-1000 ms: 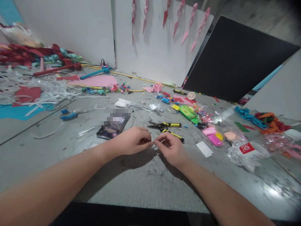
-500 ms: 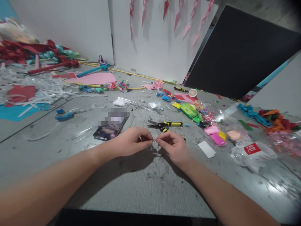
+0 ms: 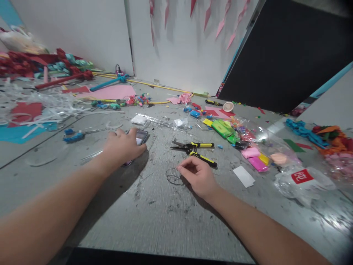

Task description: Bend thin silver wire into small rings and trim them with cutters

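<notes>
My right hand [image 3: 197, 176] pinches a small ring of thin bent wire [image 3: 173, 176] between thumb and fingertips, just over the grey tabletop [image 3: 165, 224]. To the left, my left hand [image 3: 123, 145] is spread with fingers apart above a smartphone [image 3: 142, 136], covering most of it. Whether it touches the phone I cannot tell. Needle-nose pliers [image 3: 193, 150] with yellow and black handles lie with handles apart, beyond my right hand. Several straight wires [image 3: 92, 156] lie partly under my left forearm, and a longer bundle of wires [image 3: 160, 121] lies farther back.
On the right are packets of coloured clay [image 3: 224, 130], a folded white paper [image 3: 243, 176] and a crushed plastic bottle [image 3: 303, 180]. White paper strips [image 3: 55, 103] heap up at left. A white board [image 3: 176, 55] and a black panel [image 3: 281, 55] stand behind.
My left hand has let go of the wire piece and moved left over the phone, its fingers spreading. My right hand keeps the wire ring at nearly the same place.
</notes>
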`<state>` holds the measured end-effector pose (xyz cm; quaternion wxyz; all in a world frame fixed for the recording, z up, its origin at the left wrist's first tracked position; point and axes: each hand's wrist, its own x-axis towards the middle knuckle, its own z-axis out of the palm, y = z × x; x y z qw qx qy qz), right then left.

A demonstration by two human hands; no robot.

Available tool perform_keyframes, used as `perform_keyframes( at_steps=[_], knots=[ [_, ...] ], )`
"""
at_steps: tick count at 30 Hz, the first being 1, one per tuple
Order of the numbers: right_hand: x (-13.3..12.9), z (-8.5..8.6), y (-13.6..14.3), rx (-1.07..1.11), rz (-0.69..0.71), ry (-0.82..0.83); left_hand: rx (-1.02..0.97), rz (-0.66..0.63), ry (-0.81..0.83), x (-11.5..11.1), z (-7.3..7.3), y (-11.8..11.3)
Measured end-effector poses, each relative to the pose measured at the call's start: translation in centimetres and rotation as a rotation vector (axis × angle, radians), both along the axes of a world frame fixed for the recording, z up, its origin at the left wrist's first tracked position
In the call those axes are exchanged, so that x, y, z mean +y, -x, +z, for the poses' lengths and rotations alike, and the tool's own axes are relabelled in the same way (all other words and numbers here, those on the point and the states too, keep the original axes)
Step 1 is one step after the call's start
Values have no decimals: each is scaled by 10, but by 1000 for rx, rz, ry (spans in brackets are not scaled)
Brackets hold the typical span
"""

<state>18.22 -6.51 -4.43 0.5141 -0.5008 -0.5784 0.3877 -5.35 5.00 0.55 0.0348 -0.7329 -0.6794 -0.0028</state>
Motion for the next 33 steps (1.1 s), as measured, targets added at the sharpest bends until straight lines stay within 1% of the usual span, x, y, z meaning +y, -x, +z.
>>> perform_keyframes(
  at_steps=[4,9,14,19,21,24,25,27,29,31,33],
  knots=[
    [-1,0,0,-1,13,-6,29,-14,7,1,4,-2],
    [-2,0,0,-10,20,-19,-37,-76,42,-2,13,-2],
    [-2,-1,0,-30,12,-17,-51,-69,43,-7,16,-1],
    [-3,0,-1,-33,18,4,-122,-38,99,-1,17,3],
    [-3,0,-1,-32,19,9,-173,-11,146,3,21,8],
    [-4,0,-2,-40,20,7,-214,33,227,9,32,20],
    [-4,0,-2,-46,22,8,-222,29,262,9,37,25],
    [-4,0,-2,-56,24,9,-268,-30,332,10,46,35],
    [-4,0,-2,-60,24,11,-284,-57,392,10,52,44],
    [-3,0,-2,-62,23,15,-265,-52,432,10,55,50],
    [-3,-1,-2,-71,21,19,-252,-62,447,11,54,54]
  ],
)
